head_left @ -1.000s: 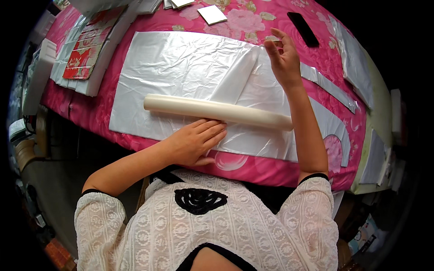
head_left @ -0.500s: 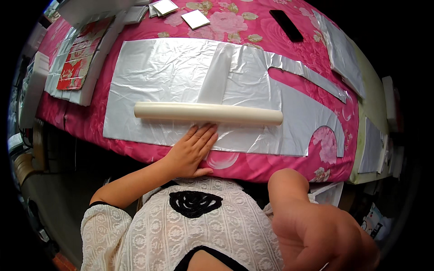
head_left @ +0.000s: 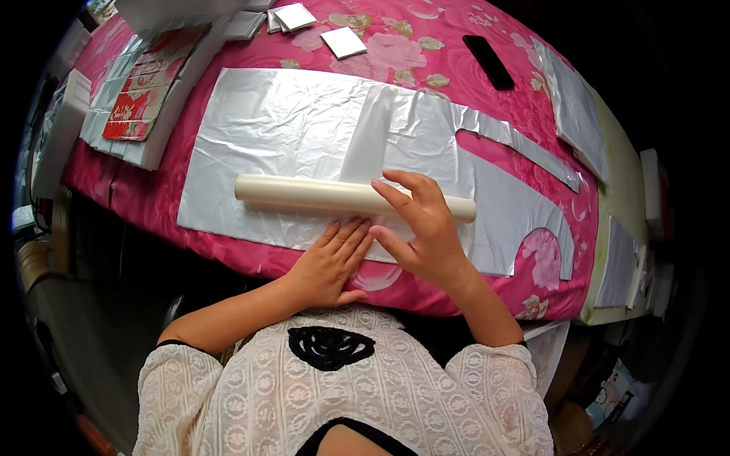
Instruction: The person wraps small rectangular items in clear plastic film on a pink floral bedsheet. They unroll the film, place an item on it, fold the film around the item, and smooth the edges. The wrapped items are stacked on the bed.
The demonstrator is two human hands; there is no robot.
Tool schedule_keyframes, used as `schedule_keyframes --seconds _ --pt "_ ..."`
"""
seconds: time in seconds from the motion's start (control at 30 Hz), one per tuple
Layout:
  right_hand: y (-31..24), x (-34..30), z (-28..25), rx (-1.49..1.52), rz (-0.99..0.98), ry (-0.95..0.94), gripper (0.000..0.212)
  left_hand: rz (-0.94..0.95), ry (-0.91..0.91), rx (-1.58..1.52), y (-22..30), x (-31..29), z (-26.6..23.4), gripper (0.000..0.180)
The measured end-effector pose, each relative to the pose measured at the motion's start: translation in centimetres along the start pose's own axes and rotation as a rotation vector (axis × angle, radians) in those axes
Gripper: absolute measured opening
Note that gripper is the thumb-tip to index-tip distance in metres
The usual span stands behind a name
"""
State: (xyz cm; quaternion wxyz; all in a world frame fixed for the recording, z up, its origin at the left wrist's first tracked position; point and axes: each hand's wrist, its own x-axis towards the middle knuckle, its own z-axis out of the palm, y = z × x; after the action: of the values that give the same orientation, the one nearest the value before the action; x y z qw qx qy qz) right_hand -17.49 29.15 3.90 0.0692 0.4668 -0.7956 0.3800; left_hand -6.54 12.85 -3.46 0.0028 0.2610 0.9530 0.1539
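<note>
Head view: person's left hand (head_left: 328, 262) flat, palm down, fingers straight and nearly together, tips on the silver sheet (head_left: 251, 137) just below the white roll (head_left: 304, 191). Right hand (head_left: 430, 239) over the roll's right half, fingers loosely bent, thumb apart from index, nothing gripped; can't tell if it touches the roll. Roll lies crosswise on the sheet, sheet flat on pink floral cloth (head_left: 449, 23), curved cut-outs at its right end. Black phone (head_left: 488, 62) and white square (head_left: 344, 42) lie beyond the sheet.

head-worn fisheye cam (lt of pr), faces down, fairly close abv table (head_left: 449, 59), wide fov.
</note>
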Motion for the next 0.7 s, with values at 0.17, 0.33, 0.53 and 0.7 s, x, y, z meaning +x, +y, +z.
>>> schedule_keyframes --seconds 0.17,0.33,0.53,0.7 --pt "5.3 -1.5 2.5 -0.266 0.024 -0.153 0.049 -0.022 -0.004 -0.012 0.4 -0.3 0.4 0.086" --pt "10.9 1.9 1.6 -0.425 0.032 -0.002 0.049 -0.037 0.013 -0.019 0.6 -0.2 0.7 0.087" --pt "14.5 3.2 -2.0 -0.428 0.331 0.029 0.047 -0.037 0.027 -0.037 0.5 -0.2 0.9 0.083" --pt "7.7 -0.5 -1.6 -0.073 0.154 -0.304 0.051 -0.111 -0.01 -0.054 2.4 -0.4 1.4 0.081"
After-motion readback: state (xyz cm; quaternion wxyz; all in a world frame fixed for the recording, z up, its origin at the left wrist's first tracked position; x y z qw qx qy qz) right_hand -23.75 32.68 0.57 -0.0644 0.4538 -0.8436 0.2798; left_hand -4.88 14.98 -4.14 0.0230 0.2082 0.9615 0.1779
